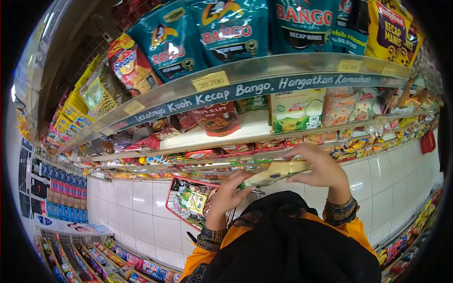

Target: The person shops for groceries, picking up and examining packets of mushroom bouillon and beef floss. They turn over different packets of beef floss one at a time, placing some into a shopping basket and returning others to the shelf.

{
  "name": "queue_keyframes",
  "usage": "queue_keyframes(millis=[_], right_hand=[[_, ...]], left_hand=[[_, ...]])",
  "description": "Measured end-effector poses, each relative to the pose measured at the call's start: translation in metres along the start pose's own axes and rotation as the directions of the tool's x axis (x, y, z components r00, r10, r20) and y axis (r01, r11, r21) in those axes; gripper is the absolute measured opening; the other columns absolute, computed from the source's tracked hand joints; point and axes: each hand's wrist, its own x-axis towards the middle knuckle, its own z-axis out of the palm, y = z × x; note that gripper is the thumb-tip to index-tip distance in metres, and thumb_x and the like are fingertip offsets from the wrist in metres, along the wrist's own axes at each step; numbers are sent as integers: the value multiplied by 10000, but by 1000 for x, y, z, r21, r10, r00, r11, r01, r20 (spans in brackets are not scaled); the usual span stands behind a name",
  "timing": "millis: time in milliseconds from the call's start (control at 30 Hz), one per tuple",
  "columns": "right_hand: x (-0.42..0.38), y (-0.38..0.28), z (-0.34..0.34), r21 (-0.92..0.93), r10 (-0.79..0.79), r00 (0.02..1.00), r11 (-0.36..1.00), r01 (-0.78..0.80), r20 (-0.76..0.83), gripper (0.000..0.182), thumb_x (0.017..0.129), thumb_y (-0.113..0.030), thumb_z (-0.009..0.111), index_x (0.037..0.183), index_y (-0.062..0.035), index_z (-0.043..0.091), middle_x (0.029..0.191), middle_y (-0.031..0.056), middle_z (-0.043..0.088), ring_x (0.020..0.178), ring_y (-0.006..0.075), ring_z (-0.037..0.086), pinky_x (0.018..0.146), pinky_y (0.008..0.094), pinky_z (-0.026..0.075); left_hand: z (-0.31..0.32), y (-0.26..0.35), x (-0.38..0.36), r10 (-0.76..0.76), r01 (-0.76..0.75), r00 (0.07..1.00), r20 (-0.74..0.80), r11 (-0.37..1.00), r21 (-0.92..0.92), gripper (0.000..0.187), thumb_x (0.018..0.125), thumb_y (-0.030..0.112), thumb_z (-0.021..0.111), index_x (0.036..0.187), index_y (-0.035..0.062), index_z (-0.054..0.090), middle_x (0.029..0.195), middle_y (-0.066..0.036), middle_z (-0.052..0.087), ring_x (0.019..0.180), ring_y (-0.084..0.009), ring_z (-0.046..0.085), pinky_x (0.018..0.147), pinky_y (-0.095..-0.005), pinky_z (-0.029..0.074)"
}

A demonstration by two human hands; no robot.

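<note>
Between my two hands is a cream and green packet [272,172], seen mostly along its narrow edge, so its front is hidden. My left hand [229,194] grips its left end, thumb on the near side. On the right end, my right hand [321,166] is closed around it with the fingers over the far edge. The packet is held in front of the lower shelves. Just beyond it, on the middle shelf, stand a white and green packet [297,111] and a red "Abon Sapi" pouch [214,118].
A red-rimmed shopping cart [168,205] with several packets stands to my left on white floor tiles [123,203]. Teal Bango pouches [226,33] line the upper shelf, above a price rail [264,70]. More stocked racks [118,264] stand at lower left.
</note>
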Motion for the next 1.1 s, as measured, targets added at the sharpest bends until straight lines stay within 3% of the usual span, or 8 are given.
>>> queue_keyframes(millis=[167, 233, 300, 367, 467, 733, 1000, 1100], right_hand=[[1, -2, 11, -124, 93, 985, 989, -75, 144, 315, 640, -241, 638, 872, -57, 529, 759, 128, 561, 677, 314, 545, 558, 386, 425], [4, -3, 6, -159, 165, 986, 974, -160, 20, 280, 636, -217, 640, 836, -55, 529, 737, 125, 564, 655, 314, 546, 545, 379, 425], [11, -7, -4, -222, 184, 983, 958, -182, -11, 228, 650, -185, 629, 789, -40, 521, 689, 142, 554, 611, 322, 542, 519, 381, 421], [21, -2, 0, -164, 254, 924, 937, -308, -285, 223, 659, -165, 657, 774, -22, 531, 628, 148, 538, 561, 316, 537, 476, 341, 403], [43, 2, 14, -284, 146, 918, 922, -261, -370, 213, 679, -130, 618, 770, 6, 482, 590, 167, 518, 542, 341, 527, 473, 371, 410], [80, 14, 57, -489, -21, 922, 852, -186, -388, 196, 633, -24, 530, 817, 4, 467, 660, 160, 525, 536, 316, 543, 481, 371, 460], [76, 31, 65, -487, -332, 763, 873, 27, -554, 307, 600, 36, 567, 899, -1, 511, 723, 126, 521, 595, 278, 529, 510, 340, 431], [85, 52, 67, -525, -304, 826, 851, 12, -474, 315, 606, 15, 577, 913, -2, 507, 743, 144, 533, 610, 282, 539, 505, 332, 441]], left_hand=[[-8, -2, 3, -4, -4, 996, 92, 996, 87, 316, 672, 47, 635, 965, 6, 524, 902, -117, 546, 832, -224, 537, 716, -305, 425], [-14, -13, 5, -48, 20, 986, -162, 985, -171, 440, 669, 81, 655, 1061, 21, 465, 1019, -116, 507, 912, -216, 505, 767, -324, 420], [-35, -29, 16, -73, 14, 931, -357, 986, -165, 625, 650, 115, 682, 1172, 35, 348, 1141, -123, 415, 1024, -217, 428, 830, -339, 391], [-56, -47, 36, -85, 48, 822, -564, 996, -80, 773, 624, 138, 702, 1231, 35, 235, 1186, -147, 357, 1098, -231, 357, 881, -355, 343], [-77, -74, 63, -17, 72, 781, -624, 995, 64, 866, 630, 104, 690, 1266, 40, 106, 1249, -179, 268, 1147, -253, 300, 962, -374, 252], [-80, -137, 83, 180, 14, 807, -562, 946, 323, 1030, 581, 150, 742, 1244, -30, -26, 1259, -207, 158, 1168, -261, 230, 980, -366, 208], [-80, -135, 83, 117, 25, 834, -539, 968, 250, 1003, 575, 129, 745, 1244, -36, 17, 1256, -203, 187, 1178, -261, 222, 969, -340, 221], [-78, -136, 84, 100, 23, 801, -590, 980, 198, 999, 560, 171, 760, 1227, -95, 66, 1210, -230, 248, 1136, -284, 275, 953, -328, 228]])
